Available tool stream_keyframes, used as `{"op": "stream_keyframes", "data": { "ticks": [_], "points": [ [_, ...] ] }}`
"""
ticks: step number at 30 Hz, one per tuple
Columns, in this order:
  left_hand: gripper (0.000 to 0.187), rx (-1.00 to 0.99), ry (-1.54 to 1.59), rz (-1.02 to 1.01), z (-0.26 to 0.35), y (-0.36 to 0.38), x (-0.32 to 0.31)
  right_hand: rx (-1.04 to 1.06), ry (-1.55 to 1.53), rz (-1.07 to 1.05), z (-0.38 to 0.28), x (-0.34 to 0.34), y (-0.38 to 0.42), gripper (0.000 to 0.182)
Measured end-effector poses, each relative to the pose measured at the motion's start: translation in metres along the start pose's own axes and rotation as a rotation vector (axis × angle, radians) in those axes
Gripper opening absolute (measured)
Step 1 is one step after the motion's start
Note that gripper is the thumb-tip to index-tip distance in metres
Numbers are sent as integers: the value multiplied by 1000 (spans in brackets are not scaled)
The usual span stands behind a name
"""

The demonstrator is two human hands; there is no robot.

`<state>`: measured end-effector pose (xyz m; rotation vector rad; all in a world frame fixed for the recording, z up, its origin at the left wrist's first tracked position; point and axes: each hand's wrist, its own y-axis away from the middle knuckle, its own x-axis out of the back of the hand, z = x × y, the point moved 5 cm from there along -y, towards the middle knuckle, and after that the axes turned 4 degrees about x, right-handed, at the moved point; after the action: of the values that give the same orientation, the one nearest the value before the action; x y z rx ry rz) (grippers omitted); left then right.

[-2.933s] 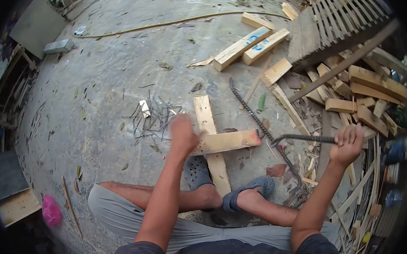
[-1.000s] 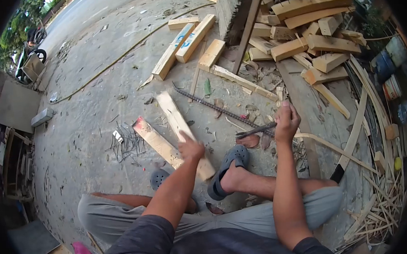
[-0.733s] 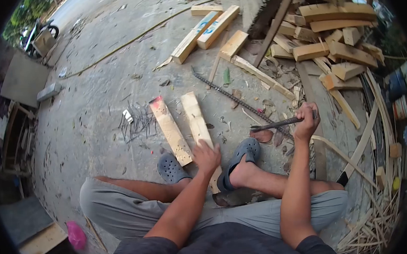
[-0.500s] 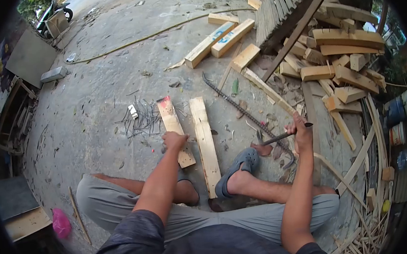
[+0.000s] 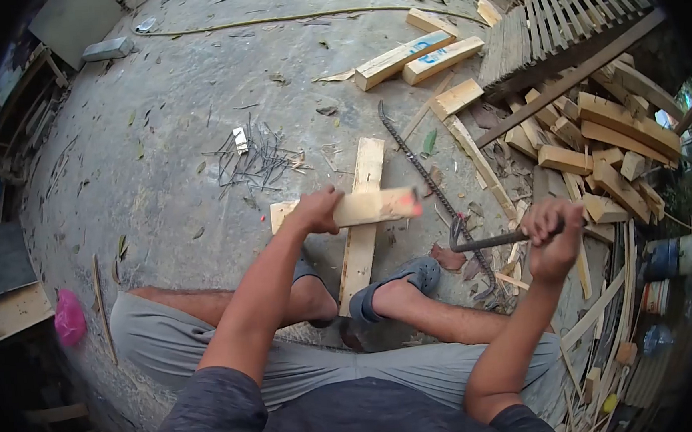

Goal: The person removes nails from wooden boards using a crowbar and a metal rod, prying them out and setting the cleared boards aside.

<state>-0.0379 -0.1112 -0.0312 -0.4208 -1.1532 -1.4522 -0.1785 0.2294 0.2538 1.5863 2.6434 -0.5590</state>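
My left hand (image 5: 318,210) grips a short wooden block (image 5: 377,206) with a red-marked right end. The block lies crosswise over a longer plank (image 5: 358,267) between my feet. In my right hand (image 5: 554,237), raised at the right, is a dark metal bar (image 5: 492,241) with a hooked end pointing left. A long ribbed steel rod (image 5: 428,182) lies on the ground beyond the plank, and the bar's hooked end overlaps it in view. Left of the plank is a heap of nails (image 5: 258,159) with a small white piece (image 5: 240,140) on it.
A pile of wooden blocks (image 5: 614,149) rises at the right, below a slatted wooden frame (image 5: 565,16). Blue-marked beams (image 5: 443,59) lie at the upper middle. A hose (image 5: 292,17) crosses the far ground. A pink bag (image 5: 69,317) lies at the left.
My left hand has turned the block from lengthwise beside the plank to crosswise over it. My right hand has shifted its grip on the bar, whose hooked end now shows. The view has shifted.
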Motion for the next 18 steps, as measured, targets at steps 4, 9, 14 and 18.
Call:
{"op": "stream_keyframes", "data": {
  "ticks": [4,9,14,18],
  "points": [
    [95,14,-46,21,-2,-9,-6,130,-126,-2,-38,-48,-25,64],
    [100,104,-17,-2,-2,-25,0,-52,-258,142,21,-101,-82,68],
    [99,124,-57,-16,-1,-24,1,-207,-136,149,119,-151,-136,67],
    [97,137,-56,-5,-1,-23,1,-192,-64,68,143,-178,-176,68]
  ]
}}
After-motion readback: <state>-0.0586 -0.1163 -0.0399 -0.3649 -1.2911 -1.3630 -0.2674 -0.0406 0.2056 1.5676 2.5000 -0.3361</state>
